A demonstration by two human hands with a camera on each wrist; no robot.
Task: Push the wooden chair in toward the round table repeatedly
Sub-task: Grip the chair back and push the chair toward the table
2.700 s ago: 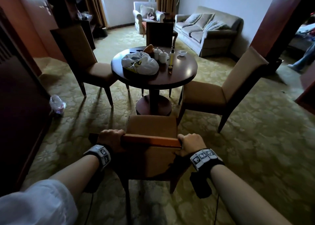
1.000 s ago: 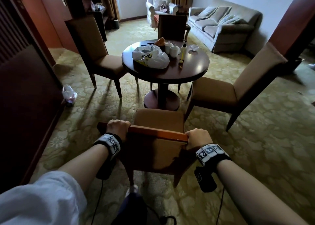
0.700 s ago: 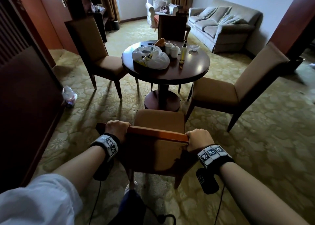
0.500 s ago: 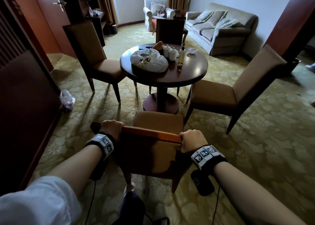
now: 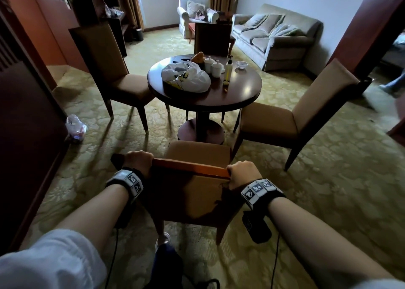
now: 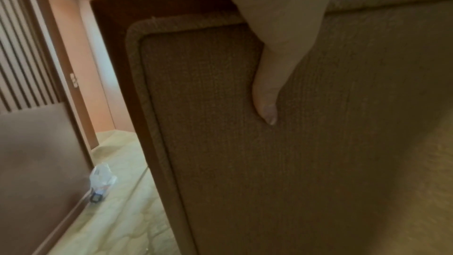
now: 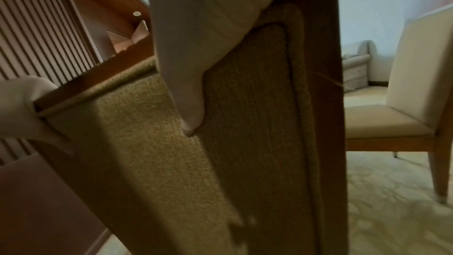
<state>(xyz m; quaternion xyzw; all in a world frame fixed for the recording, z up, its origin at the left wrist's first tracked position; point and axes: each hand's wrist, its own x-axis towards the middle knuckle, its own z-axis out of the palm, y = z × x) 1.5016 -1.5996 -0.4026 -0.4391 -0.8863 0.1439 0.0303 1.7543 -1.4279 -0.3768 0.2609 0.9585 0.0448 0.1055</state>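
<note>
A wooden chair (image 5: 197, 192) with tan fabric back and seat stands just in front of me, facing the dark round table (image 5: 241, 91). Its seat front reaches the table's pedestal base (image 5: 201, 133). My left hand (image 5: 139, 160) grips the left end of the wooden top rail; my right hand (image 5: 243, 172) grips the right end. In the left wrist view my thumb (image 6: 269, 88) lies down the chair back (image 6: 318, 143). The right wrist view shows my right thumb (image 7: 188, 94) pressed on the fabric back (image 7: 245, 123), and the left hand (image 7: 22, 108) on the rail.
Three more chairs ring the table: left (image 5: 114, 74), right (image 5: 302, 113), far (image 5: 212, 36). A white plastic bag (image 5: 188, 78), teacups and a bottle sit on the table. A small bag (image 5: 75, 127) lies by the dark left wall panel. A sofa (image 5: 276, 36) stands behind.
Over the last second the chair and both gripping hands keep nearly the same place; the seat stays near the pedestal. The head view has shifted slightly.
</note>
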